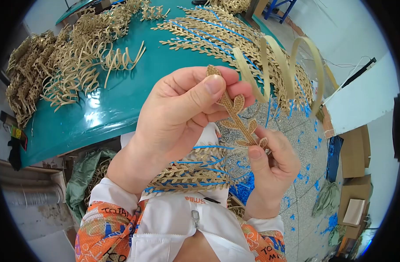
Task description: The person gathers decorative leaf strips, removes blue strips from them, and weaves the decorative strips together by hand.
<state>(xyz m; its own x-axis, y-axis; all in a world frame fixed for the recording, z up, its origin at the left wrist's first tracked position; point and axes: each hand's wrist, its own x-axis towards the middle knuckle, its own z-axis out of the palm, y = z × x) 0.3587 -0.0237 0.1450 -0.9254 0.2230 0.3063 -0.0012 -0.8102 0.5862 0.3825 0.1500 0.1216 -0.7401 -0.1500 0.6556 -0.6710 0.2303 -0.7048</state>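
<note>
My left hand (176,102) pinches the upper end of a gold leaf-shaped trim strip (235,117) between thumb and fingers. Lower down, my right hand (274,168) grips the same strip's other end with thumb and forefinger. Small textured leaves stand out on both sides of its stem, which slants down to the right. A pale curled band (291,65) loops out beyond my left fingers; whether it joins the held strip is hidden. Across my lap, below both hands, lie several gold leaf strips (191,177) with blue edging.
A green-topped table (134,94) bears a heap of curly gold strips (84,65) on the left and long leaf strips with blue lines (235,37) at the back right. Blue scraps (300,177) litter the speckled floor. Cardboard boxes (355,192) stand at the right.
</note>
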